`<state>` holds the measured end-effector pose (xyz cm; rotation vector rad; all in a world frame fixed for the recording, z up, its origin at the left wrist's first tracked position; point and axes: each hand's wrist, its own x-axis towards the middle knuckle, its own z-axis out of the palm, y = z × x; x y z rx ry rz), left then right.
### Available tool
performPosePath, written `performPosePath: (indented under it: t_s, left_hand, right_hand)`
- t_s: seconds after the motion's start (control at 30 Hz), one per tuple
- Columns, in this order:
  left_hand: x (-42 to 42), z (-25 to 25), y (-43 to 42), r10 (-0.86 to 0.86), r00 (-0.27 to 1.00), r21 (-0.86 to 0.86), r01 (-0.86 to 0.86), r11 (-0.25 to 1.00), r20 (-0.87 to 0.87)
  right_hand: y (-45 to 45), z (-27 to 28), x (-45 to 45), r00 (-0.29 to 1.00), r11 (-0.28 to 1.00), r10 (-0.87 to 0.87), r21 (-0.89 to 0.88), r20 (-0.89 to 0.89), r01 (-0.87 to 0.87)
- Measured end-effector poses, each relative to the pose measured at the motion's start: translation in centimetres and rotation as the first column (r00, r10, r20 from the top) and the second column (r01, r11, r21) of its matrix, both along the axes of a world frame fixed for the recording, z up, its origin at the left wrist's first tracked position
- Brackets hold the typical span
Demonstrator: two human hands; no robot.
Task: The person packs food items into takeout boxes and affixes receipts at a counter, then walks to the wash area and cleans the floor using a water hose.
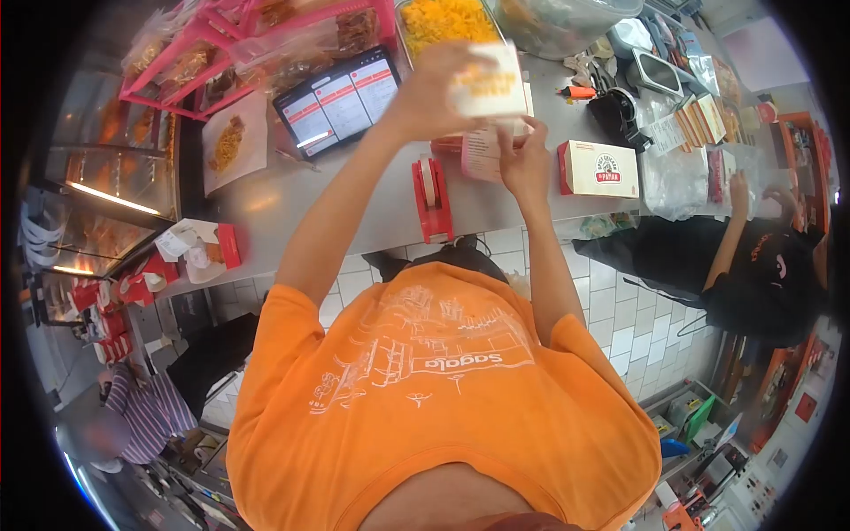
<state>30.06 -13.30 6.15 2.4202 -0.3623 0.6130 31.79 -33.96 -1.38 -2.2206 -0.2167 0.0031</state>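
My left hand (434, 93) grips a white food box (492, 81) with yellow lettering by its left side. Motion blurs the box, and it hangs above the steel counter in front of the tray of yellow rice (447, 22). Just below the box, the fingers of my right hand (524, 157) pinch the edge of a pale printed slip (482, 155). Part of a red-and-white carton (449, 143) shows behind the slip; the raised box hides the rest. Right of my right hand stands a closed cream-and-red box (598, 169) with a round logo.
A red tape dispenser (431, 199) lies near the counter's front edge. Behind my left forearm is a tablet (339, 102), beside food on paper (232, 146) and a pink basket (204, 62). A co-worker in black (753, 274) works at the right; another person (150, 411) is lower left.
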Motion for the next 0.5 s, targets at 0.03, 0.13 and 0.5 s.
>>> performPosePath:
  t_s: [0.03, 0.13, 0.5]
  left_hand:
    - [0.8, -3.5, -0.2, -0.059, 0.996, 0.061, 0.063, 0.996, -0.060]
    - [0.2, -5.4, -0.5, 0.058, 0.998, 0.181, -0.053, 0.982, -0.027]
    - [3.5, -12.0, -3.3, -0.033, 0.786, -0.658, -0.493, 0.570, -0.618]
  right_hand:
    - [-0.4, 1.1, -0.7, 0.998, 1.000, -0.008, 0.026, -0.062, 0.009]
    - [-3.7, -0.1, -1.5, 0.996, 0.989, -0.086, 0.124, 0.006, 0.085]
    - [-2.4, -1.6, 4.8, 0.959, 0.988, 0.048, 0.155, -0.281, -0.004]
